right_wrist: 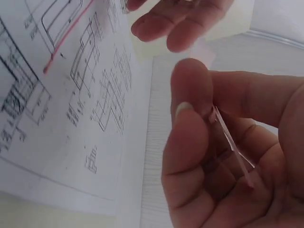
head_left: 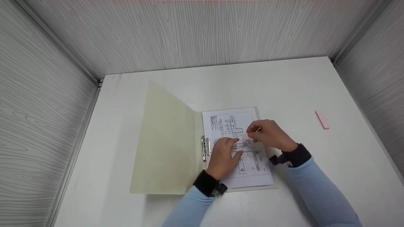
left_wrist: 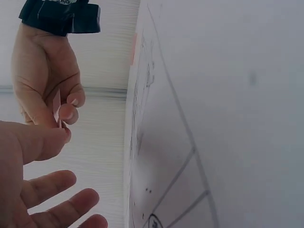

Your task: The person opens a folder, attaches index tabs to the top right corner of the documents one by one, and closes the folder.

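Observation:
A pale pink sticky note (left_wrist: 57, 107) is pinched between the thumb and fingers of my right hand (head_left: 268, 134), just over the printed sheets (head_left: 262, 176). In the right wrist view the note (right_wrist: 235, 147) shows edge-on, running down into the palm. My left hand (head_left: 222, 157) is held over the same sheets, thumb and fingers spread and relaxed. One of its fingertips comes right up to the right hand's pinch in the left wrist view. The sheets carry technical line drawings and lie in a cream folder (head_left: 167, 142) whose cover stands raised on the left.
A metal clip (head_left: 205, 148) sits along the folder's spine. To the right on the white table (head_left: 347, 176) lies a pink pad of sticky notes (head_left: 322, 120). Wood-grain panels (head_left: 202, 34) enclose the table at the back and sides. A red line (right_wrist: 69, 35) crosses the drawing.

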A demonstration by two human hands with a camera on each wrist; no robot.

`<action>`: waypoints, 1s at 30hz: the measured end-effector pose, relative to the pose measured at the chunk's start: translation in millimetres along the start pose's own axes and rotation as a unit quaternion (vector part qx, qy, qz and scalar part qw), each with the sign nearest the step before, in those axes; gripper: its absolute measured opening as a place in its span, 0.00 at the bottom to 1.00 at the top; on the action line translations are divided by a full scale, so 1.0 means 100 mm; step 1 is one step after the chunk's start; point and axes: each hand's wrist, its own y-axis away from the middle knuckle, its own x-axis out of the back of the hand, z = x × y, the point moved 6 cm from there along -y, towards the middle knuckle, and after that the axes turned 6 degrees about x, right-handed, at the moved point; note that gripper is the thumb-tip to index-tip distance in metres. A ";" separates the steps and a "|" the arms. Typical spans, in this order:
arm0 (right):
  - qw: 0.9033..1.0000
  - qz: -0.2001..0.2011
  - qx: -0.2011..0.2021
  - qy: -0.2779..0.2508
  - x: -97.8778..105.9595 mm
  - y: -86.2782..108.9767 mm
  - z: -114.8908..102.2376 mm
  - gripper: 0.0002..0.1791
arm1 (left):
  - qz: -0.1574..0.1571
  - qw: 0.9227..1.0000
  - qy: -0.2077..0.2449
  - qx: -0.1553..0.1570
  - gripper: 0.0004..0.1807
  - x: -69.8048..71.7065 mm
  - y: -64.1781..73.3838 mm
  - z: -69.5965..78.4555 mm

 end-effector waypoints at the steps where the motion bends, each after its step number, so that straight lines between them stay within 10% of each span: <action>1: 1.000 0.013 -0.005 0.003 0.05 -0.02 0.03 0.04 | -0.008 1.000 -0.016 0.001 0.23 -0.02 0.00 0.00; 10: 0.994 0.070 -0.080 0.006 0.33 -0.22 0.43 0.06 | -0.118 0.982 -0.145 0.023 0.31 -0.20 0.07 0.01; 30: 0.983 0.072 -0.167 -0.017 0.24 -0.55 0.73 0.11 | -0.156 0.945 -0.288 0.016 0.47 -0.28 -0.03 0.25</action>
